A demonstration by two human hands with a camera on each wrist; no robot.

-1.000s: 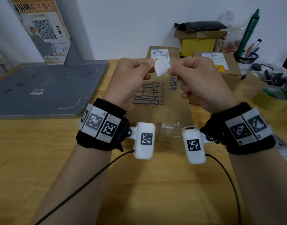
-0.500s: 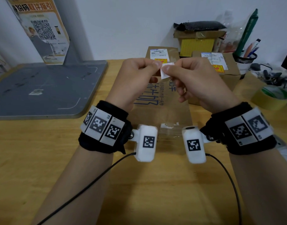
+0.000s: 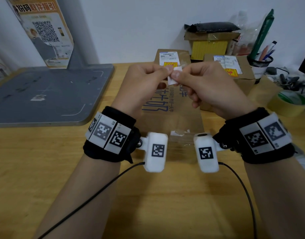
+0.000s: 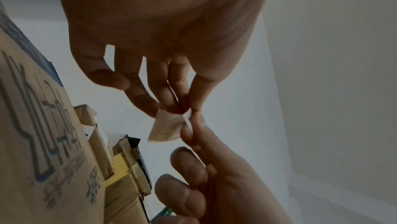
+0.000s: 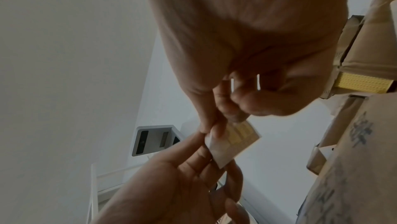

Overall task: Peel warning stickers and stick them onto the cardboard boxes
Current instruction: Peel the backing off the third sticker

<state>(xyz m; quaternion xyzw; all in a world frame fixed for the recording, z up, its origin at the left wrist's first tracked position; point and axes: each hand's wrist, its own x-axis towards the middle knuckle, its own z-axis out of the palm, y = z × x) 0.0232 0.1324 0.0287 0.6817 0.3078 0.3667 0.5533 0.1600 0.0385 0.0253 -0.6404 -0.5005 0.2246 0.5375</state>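
Note:
Both hands hold one small warning sticker on its white backing in the air above a flat cardboard box with blue print. My left hand pinches the sticker's left edge between thumb and fingers. The thumb and forefinger of my right hand pinch it right beside them, fingertips almost touching. The right wrist view shows the sticker's yellow printed face. In the left wrist view the sticker hangs below the pinch. Two boxes behind, one at centre and one to the right, carry yellow-red stickers.
A grey board lies on the wooden table at the left, under a leaning poster. A tape roll, a mesh pen holder and a yellow box topped by a black bag stand at the back right.
The hands have drawn closer together and dropped slightly. Less of the white sticker shows between the fingertips than a second ago.

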